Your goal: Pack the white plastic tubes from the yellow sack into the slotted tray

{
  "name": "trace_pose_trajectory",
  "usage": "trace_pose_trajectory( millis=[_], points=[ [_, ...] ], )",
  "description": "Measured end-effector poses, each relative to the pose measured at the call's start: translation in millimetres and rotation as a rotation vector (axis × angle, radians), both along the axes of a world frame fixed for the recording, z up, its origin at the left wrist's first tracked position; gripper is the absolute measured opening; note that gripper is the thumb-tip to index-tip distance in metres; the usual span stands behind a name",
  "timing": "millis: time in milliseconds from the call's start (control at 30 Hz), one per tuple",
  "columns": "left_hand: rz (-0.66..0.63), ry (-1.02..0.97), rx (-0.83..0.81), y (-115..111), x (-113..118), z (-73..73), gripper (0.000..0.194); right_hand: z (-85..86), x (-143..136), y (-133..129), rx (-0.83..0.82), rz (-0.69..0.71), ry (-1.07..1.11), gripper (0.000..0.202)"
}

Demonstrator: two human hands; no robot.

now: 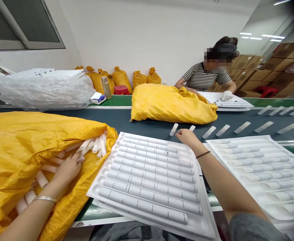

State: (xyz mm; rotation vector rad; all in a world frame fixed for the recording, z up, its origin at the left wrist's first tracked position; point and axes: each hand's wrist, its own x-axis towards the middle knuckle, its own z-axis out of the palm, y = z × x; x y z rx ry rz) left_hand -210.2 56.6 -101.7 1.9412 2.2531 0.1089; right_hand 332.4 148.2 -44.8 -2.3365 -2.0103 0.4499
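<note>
My left hand (68, 169) reaches into the mouth of an open yellow woven sack (21, 144) at the left. Its fingers close on a short white plastic tube (83, 145) among many loose ones. My right hand (185, 134) is over the dark conveyor belt, fingers curled together; whatever they hold is hidden. One upright-leaning tube (173, 129) stands just left of its fingertips, and another tube (192, 128) shows partly behind the hand. Between my arms lies a white tray (204, 214) with rows of printed white tubes (149, 177), stacked on another tray.
A second tray (267, 139) of frosted tubes lies at the right. Several tubes stand spaced along the belt (111, 117). Across it are a full yellow sack (172, 103) and a person in a striped top (199, 75) handling a tray. A plastic-wrapped bundle (43, 90) is at far left.
</note>
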Motion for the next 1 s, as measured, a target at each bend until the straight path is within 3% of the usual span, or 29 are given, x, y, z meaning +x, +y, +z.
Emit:
trace_pose_trajectory(
  millis=[133,300,467,667,800,867,1000],
  points=[
    [-0.036,-0.092,-0.098,-25,13,-2.1,0.057,-7.8,-13,-37,-0.003,0.164,0.027,0.014],
    [-0.047,-0.181,-0.197,-43,23,19.2,0.052,-7.1,-24,-59,0.075,0.251,-0.023,0.02],
    [0.06,-0.1,0.006,-32,41,29.9,0.053,12.5,-34,-83,0.225,0.195,0.02,0.023],
    [-0.127,-0.215,0.058,-7,60,27.6,0.018,22.3,-49,-123,0.333,0.21,0.332,0.023],
    [-0.212,-0.327,0.227,-20,77,47.7,0.028,22.0,-53,-148,0.371,0.222,0.499,0.027],
    [-0.28,-0.515,0.342,-35,98,58.6,0.032,21.8,-60,-158,0.369,0.25,0.625,0.025],
    [-0.436,-1.187,0.445,-67,157,71.1,0.025,22.8,-89,-171,0.273,0.334,0.903,0.02]
  ],
)
